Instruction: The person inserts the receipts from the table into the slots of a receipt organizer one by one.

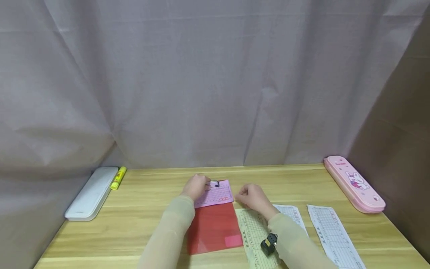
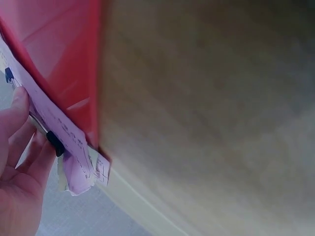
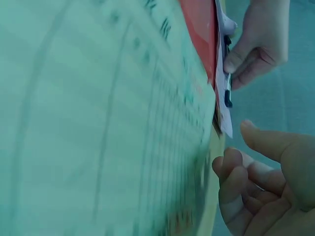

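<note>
My left hand (image 1: pixel 196 186) is at the top of a red translucent file folder (image 1: pixel 215 228). Its thumb and fingers pinch a metal clip (image 2: pixel 39 128) with black ends at that top edge. Under the clip, a pink printed form (image 1: pixel 216 195) lies across the folder's upper part, its edge crumpled in the left wrist view. Just right of the pink form hovers my right hand (image 1: pixel 253 198), thumb apart from loosely curled fingers (image 3: pixel 231 182), nothing between them. Below it lies a pale green printed form (image 1: pixel 252 228), partly covered by the right forearm.
Two white printed forms, one a long sheet (image 1: pixel 332 231), lie at the right. A pink rabbit pencil case (image 1: pixel 356 183) stands at the far right. At the left are a white case (image 1: pixel 90 194) and a yellow glue stick (image 1: pixel 118 178). A grey curtain (image 1: pixel 215 82) hangs behind the table.
</note>
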Motion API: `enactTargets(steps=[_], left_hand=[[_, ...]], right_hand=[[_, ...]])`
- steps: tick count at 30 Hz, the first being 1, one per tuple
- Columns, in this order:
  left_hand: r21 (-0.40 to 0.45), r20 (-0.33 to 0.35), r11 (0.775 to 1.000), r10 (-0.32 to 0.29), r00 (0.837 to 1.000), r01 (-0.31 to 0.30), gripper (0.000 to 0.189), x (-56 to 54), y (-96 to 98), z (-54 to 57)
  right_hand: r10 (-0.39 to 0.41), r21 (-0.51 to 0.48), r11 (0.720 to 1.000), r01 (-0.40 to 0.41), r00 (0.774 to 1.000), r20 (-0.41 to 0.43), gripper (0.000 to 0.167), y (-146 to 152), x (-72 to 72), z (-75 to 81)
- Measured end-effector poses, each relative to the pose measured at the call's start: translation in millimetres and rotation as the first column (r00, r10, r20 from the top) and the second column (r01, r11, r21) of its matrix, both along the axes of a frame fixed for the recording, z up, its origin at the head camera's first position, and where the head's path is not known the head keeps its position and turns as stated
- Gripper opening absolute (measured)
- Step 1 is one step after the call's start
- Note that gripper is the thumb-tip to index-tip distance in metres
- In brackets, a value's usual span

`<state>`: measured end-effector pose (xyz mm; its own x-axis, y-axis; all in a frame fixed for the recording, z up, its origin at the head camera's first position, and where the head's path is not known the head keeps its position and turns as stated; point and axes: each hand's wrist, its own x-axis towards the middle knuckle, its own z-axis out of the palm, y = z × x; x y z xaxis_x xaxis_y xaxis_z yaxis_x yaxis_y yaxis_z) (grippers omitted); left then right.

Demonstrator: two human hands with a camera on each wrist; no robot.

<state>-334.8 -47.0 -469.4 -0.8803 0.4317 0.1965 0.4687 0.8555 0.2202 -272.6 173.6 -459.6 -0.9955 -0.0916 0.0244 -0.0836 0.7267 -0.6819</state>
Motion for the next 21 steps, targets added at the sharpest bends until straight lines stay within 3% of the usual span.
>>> enactTargets(steps=[5,15,21], left_hand=[[0.003,-0.002,1.0,0.018,1.0,-0.018,0.01,0.7,-0.5,-0.5],[-0.009,0.007,1.0,0.026,1.0,-0.026,0.01,2.6,-0.7,0.7],[-0.01,0.013,1.0,0.028,1.0,-0.028,0.011,2.0,-1.2,0.8]], right_hand=[[0.051,0.063,0.997,-0.047,0.997,-0.05,0.013,19.0,12.0,5.5],[0.137,0.149,0.98,-0.129,0.989,-0.047,0.024,39.4,34.0,10.1],[0.228,0.206,0.958,-0.2,0.966,-0.12,0.034,42.1,39.6,4.5]])
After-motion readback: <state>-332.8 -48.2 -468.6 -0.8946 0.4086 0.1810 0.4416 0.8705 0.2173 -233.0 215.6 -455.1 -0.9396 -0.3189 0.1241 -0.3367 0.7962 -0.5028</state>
